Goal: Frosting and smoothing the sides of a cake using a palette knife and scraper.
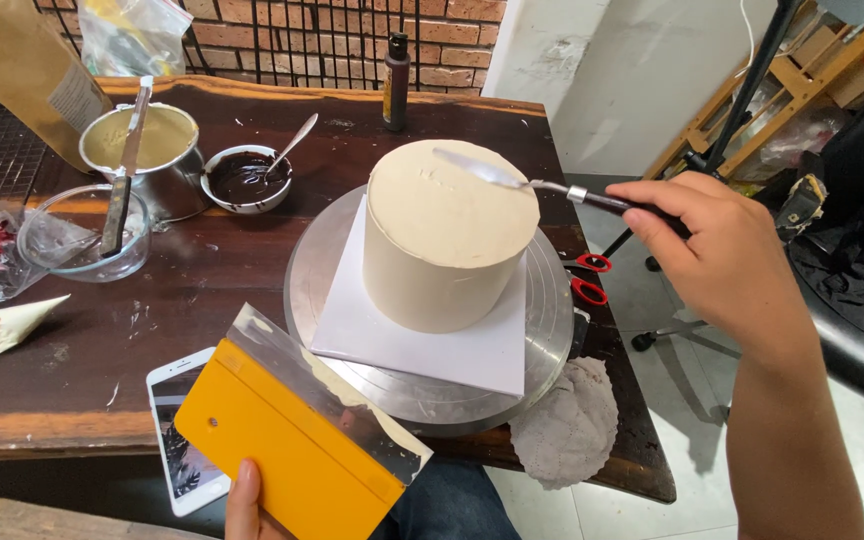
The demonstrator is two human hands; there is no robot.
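At the middle of the dark wooden table point(72, 390) stands a round cake point(447, 235) covered in smooth beige cream, set on a white square board point(432, 345) that rests on a metal turntable point(552, 330). From three o'clock the right hand point(717, 255) reaches in, its fingers curled tight round the dark handle of an offset spatula point(512, 180); the blade lies flat against the top of the cake near its one o'clock edge. At six o'clock, low in the view, the left hand point(244, 505) shows only a thumb and a bit of palm, gripping the yellow handle of a wide cake scraper point(292, 440) whose shiny metal edge points up toward the turntable without touching the cake.

Under the scraper, at seven o'clock, a white phone point(177, 420) lies on the table edge. A crumpled grey cloth point(572, 425) sits at five o'clock, just beside the turntable's rim. Red-handled scissors point(587, 280) peek out at three o'clock behind the turntable.

Toward ten o'clock there is a small bowl of dark chocolate point(245, 180) with a spoon leaning in it, and next to it a metal pot of beige cream point(147, 150). A glass bowl point(87, 235) at nine o'clock holds a long spatula that leans across to the pot. A piping bag point(2, 330) lies at eight o'clock, and a dark bottle point(396, 80) stands at twelve o'clock near the brick wall point(352, 30).
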